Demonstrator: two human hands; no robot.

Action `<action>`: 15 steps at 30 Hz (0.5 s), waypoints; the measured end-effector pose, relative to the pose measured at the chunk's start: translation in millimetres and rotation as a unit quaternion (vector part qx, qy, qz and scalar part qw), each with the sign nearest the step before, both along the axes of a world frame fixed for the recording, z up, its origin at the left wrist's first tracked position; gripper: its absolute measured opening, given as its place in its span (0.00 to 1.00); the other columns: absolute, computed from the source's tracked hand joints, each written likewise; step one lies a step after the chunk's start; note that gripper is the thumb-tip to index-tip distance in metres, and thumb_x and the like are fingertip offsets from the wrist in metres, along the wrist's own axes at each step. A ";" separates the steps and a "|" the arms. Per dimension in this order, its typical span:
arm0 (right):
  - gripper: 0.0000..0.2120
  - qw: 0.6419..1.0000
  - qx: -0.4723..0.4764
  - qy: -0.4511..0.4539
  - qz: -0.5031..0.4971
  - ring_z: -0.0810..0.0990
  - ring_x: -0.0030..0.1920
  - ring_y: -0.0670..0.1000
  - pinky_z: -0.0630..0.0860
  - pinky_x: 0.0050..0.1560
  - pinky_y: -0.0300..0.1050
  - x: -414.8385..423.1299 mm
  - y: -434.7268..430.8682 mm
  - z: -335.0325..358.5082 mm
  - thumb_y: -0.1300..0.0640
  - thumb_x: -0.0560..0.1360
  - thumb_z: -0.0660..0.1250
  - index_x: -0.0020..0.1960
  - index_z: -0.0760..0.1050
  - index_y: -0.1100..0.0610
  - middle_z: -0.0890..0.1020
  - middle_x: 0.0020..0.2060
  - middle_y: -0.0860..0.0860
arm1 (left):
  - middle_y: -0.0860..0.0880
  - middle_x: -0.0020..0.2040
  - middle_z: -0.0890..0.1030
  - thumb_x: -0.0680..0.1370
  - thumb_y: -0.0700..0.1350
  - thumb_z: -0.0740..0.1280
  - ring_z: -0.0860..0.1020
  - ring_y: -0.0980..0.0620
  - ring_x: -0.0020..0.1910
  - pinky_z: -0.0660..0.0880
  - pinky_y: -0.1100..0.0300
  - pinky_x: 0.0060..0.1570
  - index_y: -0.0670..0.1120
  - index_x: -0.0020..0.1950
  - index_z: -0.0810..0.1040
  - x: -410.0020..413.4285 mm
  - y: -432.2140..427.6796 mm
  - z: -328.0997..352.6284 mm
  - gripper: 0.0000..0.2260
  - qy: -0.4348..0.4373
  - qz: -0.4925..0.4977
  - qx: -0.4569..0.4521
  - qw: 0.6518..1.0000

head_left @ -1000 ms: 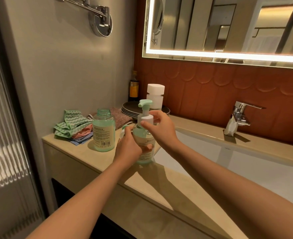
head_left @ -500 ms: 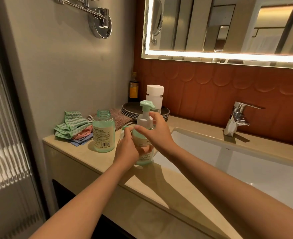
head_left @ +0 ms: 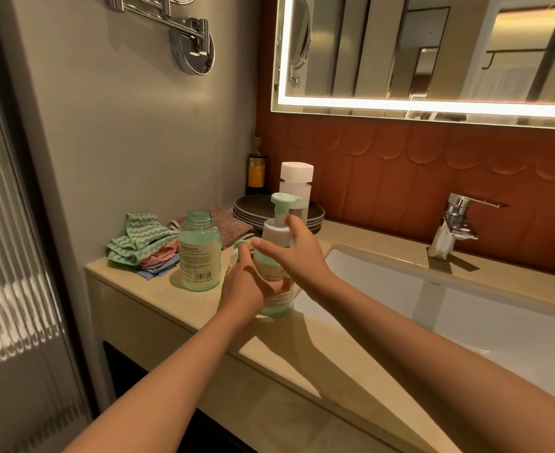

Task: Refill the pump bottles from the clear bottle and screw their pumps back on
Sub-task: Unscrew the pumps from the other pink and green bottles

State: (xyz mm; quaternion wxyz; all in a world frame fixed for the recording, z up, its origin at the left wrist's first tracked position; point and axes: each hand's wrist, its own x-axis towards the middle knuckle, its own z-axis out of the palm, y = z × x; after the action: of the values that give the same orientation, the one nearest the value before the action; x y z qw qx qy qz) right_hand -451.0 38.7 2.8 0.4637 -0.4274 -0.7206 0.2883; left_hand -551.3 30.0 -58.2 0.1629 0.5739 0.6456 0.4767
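Head view: the pump bottle (head_left: 271,266) stood on the counter (head_left: 158,292) beside the sink (head_left: 400,289). The left hand (head_left: 245,289) was wrapped round its lower body, and the right hand (head_left: 299,256) gripped the pump (head_left: 282,207) at its collar. An open bottle (head_left: 199,256) stood just left of it, with the clear bottle (head_left: 297,188) behind.

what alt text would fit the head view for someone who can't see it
At a bathroom counter, the left hand grips a green pump bottle while the right hand holds its white pump collar. An uncapped green bottle stands left of it.
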 end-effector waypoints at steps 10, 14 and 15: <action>0.31 0.998 -0.007 0.000 -0.059 0.74 0.61 0.51 0.74 0.59 0.53 0.9 1.8 0.0 0.48 0.69 0.73 0.67 0.65 0.53 0.74 0.63 0.51 | 0.49 0.60 0.76 0.67 0.49 0.76 0.75 0.47 0.59 0.75 0.48 0.56 0.57 0.62 0.58 -0.5 -0.6 -1.9 0.33 -0.031 -0.002 -0.006 0.999; 0.27 0.999 -0.002 0.000 -0.052 0.74 0.58 0.49 0.74 0.54 0.45 3.4 7.4 6.1 0.51 0.71 0.71 0.67 0.68 0.55 0.75 0.62 0.51 | 0.50 0.59 0.76 0.66 0.51 0.77 0.75 0.47 0.59 0.75 0.49 0.55 0.59 0.57 0.57 -0.3 0.2 -1.2 0.32 -0.026 0.002 -0.012 1.000; 0.27 0.999 0.004 0.012 -0.046 0.73 0.55 0.47 0.74 0.50 0.40 4.6 7.8 9.5 0.51 0.71 0.71 0.67 0.68 0.55 0.76 0.62 0.51 | 0.50 0.59 0.76 0.65 0.51 0.77 0.75 0.47 0.58 0.75 0.50 0.54 0.60 0.56 0.57 -0.5 0.4 -1.1 0.32 -0.025 0.003 -0.014 1.000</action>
State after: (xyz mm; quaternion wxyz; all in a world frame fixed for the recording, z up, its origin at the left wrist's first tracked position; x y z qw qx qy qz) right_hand -446.4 46.5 12.4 0.4866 -0.4549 -0.6958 0.2687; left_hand -551.8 30.4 -59.3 0.1855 0.5576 0.6500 0.4818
